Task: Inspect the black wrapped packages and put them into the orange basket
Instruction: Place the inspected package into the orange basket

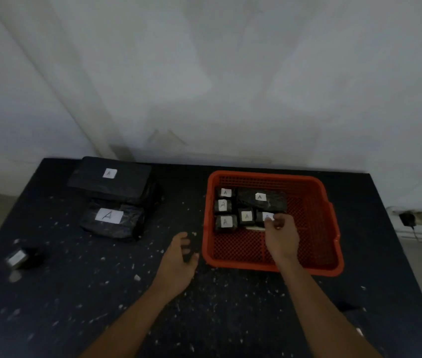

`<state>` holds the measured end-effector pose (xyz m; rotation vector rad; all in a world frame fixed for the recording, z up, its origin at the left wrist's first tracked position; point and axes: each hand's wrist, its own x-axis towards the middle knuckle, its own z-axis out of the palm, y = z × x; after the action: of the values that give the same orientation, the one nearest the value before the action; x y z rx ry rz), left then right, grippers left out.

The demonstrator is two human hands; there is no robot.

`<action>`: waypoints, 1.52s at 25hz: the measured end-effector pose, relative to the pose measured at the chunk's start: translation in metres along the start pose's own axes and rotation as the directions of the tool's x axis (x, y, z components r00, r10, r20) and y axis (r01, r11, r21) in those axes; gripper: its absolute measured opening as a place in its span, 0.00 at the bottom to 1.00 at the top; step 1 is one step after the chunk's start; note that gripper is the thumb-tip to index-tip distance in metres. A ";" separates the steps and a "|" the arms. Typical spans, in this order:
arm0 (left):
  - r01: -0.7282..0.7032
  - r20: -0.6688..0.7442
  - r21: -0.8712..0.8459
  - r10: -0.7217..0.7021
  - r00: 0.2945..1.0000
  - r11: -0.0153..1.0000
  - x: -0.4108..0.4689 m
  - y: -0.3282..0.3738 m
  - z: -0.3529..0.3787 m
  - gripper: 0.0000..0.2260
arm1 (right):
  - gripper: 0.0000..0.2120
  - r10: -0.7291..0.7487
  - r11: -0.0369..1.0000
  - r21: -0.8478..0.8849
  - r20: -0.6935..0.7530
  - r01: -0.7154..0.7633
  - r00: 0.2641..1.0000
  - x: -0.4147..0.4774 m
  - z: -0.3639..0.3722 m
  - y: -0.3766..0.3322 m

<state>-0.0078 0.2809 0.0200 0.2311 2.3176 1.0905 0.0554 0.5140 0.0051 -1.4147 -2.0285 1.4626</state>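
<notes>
Package [263,217] in orange basket [316,192] — right hand [281,237] grip pinched on it — left hand [179,257] loose, empty.

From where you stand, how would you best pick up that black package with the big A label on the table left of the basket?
Probably by its two long sides, coming from above. The labelled package lies flat, label up, with bare table in front; the larger package sits close behind it. The empty left hand is nearest; the right hand is busy inside the orange basket.
</notes>
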 end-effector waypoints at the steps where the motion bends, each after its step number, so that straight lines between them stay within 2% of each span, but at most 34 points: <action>1: 0.017 -0.021 -0.018 -0.017 1.000 1.000 -0.002 -0.006 -0.007 0.27 | 0.07 -0.048 0.999 0.017 0.035 0.048 0.998 -0.014 0.006 -0.010; 4: 0.079 -0.067 -0.074 -0.084 0.994 0.994 -0.006 -0.025 -0.034 0.26 | 0.04 -0.165 0.986 0.068 0.170 0.155 0.971 -0.048 0.037 -0.037; 8: 0.140 -0.123 -0.146 -0.159 0.980 0.979 -0.005 -0.058 -0.080 0.24 | 0.00 -0.209 0.977 0.041 0.331 0.208 0.920 -0.079 0.092 -0.062; 15: 0.212 -0.239 -0.215 -0.262 0.935 0.953 0.026 -0.112 -0.157 0.22 | 0.05 -0.071 0.988 -0.077 0.525 0.131 0.848 -0.108 0.198 -0.090; 20: 0.251 -0.234 -0.177 -0.289 0.928 0.952 0.057 -0.149 -0.201 0.20 | 0.16 0.072 0.985 -0.172 0.542 0.027 0.837 -0.112 0.268 -0.091; 24: 0.263 -0.235 -0.163 -0.296 0.926 0.951 0.078 -0.168 -0.220 0.25 | 0.25 0.156 0.973 -0.226 0.474 -0.052 0.867 -0.111 0.301 -0.090; 28: 0.260 -0.160 -0.114 -0.276 0.948 0.959 0.104 -0.166 -0.232 0.26 | 0.34 0.175 0.964 -0.257 0.450 -0.061 0.876 -0.109 0.324 -0.083; 30: 0.280 -0.103 -0.117 -0.292 0.951 0.953 0.115 -0.167 -0.233 0.26 | 0.35 0.174 0.965 -0.254 0.451 -0.061 0.876 -0.109 0.331 -0.081; 32: 0.266 -0.107 -0.137 -0.281 0.954 0.954 0.120 -0.166 -0.232 0.23 | 0.34 0.191 0.970 -0.221 0.448 -0.099 0.874 -0.107 0.332 -0.082; 38: 0.333 -0.082 -0.220 -0.357 0.930 0.917 0.095 -0.175 -0.236 0.26 | 0.27 0.219 0.974 -0.157 0.493 -0.161 0.842 -0.120 0.307 -0.075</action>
<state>-0.2043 0.0480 -0.0304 -0.3217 2.2158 1.1690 -0.1360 0.2382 -0.0350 -1.4150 -2.3539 2.0163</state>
